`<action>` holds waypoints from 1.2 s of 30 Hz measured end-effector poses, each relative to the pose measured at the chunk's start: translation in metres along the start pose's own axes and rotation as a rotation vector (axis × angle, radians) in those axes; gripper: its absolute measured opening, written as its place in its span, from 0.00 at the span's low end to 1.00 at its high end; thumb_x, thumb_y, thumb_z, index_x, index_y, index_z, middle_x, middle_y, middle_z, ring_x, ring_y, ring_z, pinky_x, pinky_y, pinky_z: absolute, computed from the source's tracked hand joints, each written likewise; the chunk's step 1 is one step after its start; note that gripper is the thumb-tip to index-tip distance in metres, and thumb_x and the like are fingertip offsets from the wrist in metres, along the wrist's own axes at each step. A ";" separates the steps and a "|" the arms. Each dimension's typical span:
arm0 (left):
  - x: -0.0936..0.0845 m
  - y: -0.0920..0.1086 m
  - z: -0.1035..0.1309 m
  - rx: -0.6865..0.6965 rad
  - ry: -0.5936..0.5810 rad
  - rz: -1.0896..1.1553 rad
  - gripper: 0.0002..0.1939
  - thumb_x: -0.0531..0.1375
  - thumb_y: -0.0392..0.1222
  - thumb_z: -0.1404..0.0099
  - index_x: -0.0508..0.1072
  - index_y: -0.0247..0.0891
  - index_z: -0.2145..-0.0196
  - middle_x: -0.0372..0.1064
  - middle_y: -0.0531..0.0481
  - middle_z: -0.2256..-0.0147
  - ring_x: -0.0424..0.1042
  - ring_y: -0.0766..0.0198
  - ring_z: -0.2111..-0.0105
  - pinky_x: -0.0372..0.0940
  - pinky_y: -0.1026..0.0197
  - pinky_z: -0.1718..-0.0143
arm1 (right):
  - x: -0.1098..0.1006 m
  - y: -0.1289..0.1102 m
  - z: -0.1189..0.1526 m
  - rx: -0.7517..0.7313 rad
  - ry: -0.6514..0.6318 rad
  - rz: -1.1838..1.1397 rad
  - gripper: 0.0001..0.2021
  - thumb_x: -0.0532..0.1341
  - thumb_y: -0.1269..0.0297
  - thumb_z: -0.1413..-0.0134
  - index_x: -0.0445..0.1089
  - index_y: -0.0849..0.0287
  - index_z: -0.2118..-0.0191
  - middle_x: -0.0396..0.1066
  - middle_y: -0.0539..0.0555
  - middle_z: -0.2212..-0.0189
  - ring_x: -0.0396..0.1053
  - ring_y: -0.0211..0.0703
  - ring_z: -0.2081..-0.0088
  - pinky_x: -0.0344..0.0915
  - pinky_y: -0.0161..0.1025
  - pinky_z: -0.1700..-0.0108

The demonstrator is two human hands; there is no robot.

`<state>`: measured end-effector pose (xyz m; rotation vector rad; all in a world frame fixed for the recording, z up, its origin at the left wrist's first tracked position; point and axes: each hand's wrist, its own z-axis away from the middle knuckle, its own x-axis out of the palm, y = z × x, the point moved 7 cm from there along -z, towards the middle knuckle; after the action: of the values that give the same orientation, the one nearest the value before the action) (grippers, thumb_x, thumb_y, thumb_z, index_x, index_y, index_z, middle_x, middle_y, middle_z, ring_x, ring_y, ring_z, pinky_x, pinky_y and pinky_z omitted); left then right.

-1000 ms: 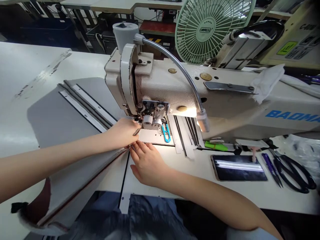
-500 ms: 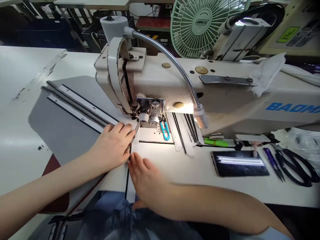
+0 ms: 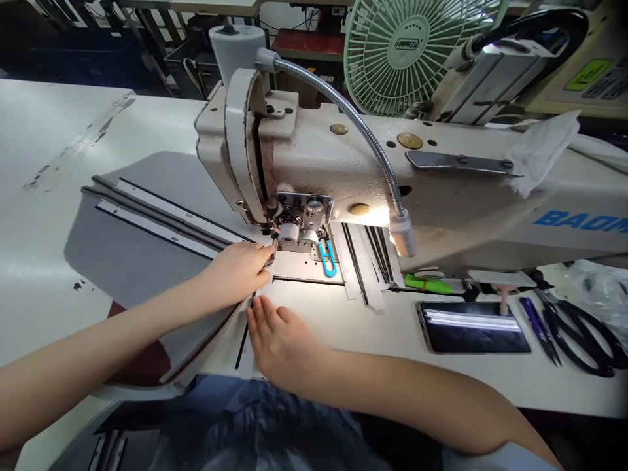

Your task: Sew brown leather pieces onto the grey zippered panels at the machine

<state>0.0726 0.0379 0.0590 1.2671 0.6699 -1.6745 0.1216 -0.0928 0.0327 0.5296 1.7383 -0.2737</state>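
Observation:
A grey fabric panel [image 3: 130, 248] lies left of the sewing machine's needle area, with white, black-edged strips [image 3: 157, 229] and dark grey tubing-like bands across it. My left hand [image 3: 238, 271] is closed on the panel's edge close by the presser foot [image 3: 273, 247]; its fingertips are partly hidden. Just below and to the right, my right hand [image 3: 287, 340] lies with fingers stretched out along a white strip with a black edge [image 3: 244, 343]. That strip runs from the needle area toward the table's front edge.
The sewing machine [image 3: 338, 173] and its bendable lamp [image 3: 402, 232] stand ahead. Blue thread snips [image 3: 326, 258] and more black-and-white strips [image 3: 360, 261] lie right of the needle. Farther right are a phone [image 3: 473, 327], purple tweezers [image 3: 540, 330] and black-handled scissors [image 3: 583, 333].
The strip and panel have moved forward toward the machine; the strip's near end has come up from the lap. My left hand's fingers have drawn closer together and nearer the presser foot.

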 end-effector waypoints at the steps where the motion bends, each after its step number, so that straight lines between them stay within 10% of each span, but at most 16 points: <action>1: -0.001 0.000 -0.002 0.000 0.022 0.004 0.16 0.50 0.35 0.37 0.70 0.35 0.53 0.74 0.41 0.60 0.73 0.51 0.57 0.65 0.54 0.57 | 0.001 0.003 -0.001 0.012 -0.015 -0.003 0.20 0.49 0.75 0.38 0.64 0.84 0.45 0.66 0.79 0.46 0.68 0.61 0.46 0.67 0.50 0.60; 11: 0.012 0.009 0.041 -0.138 -0.130 -0.102 0.33 0.48 0.36 0.35 0.50 0.34 0.32 0.73 0.40 0.55 0.75 0.54 0.63 0.65 0.58 0.66 | -0.011 0.005 0.001 -0.063 -0.015 -0.068 0.17 0.50 0.79 0.39 0.70 0.80 0.51 0.72 0.76 0.52 0.70 0.57 0.52 0.66 0.49 0.63; 16: 0.016 0.008 0.021 -0.130 -0.103 -0.073 0.31 0.46 0.33 0.35 0.53 0.31 0.35 0.70 0.37 0.48 0.74 0.55 0.54 0.66 0.60 0.59 | -0.007 0.015 -0.009 -0.041 -0.084 -0.092 0.13 0.50 0.81 0.41 0.73 0.73 0.60 0.75 0.69 0.64 0.71 0.51 0.64 0.63 0.44 0.72; 24: 0.009 0.005 0.030 -0.087 -0.111 0.016 0.27 0.48 0.39 0.34 0.59 0.36 0.38 0.71 0.41 0.55 0.74 0.54 0.64 0.65 0.56 0.67 | 0.001 0.023 -0.008 -0.031 -0.020 -0.008 0.14 0.50 0.79 0.40 0.73 0.73 0.58 0.75 0.69 0.60 0.71 0.55 0.55 0.66 0.43 0.67; 36: 0.003 -0.001 0.006 -0.046 0.009 0.127 0.19 0.46 0.31 0.37 0.68 0.35 0.51 0.70 0.41 0.50 0.71 0.55 0.51 0.64 0.58 0.54 | 0.002 0.046 -0.020 0.051 -0.020 -0.023 0.14 0.50 0.80 0.38 0.73 0.72 0.58 0.76 0.67 0.60 0.71 0.51 0.55 0.67 0.41 0.65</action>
<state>0.0687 0.0326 0.0585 1.2589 0.6170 -1.5421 0.1268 -0.0433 0.0399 0.5424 1.7229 -0.3396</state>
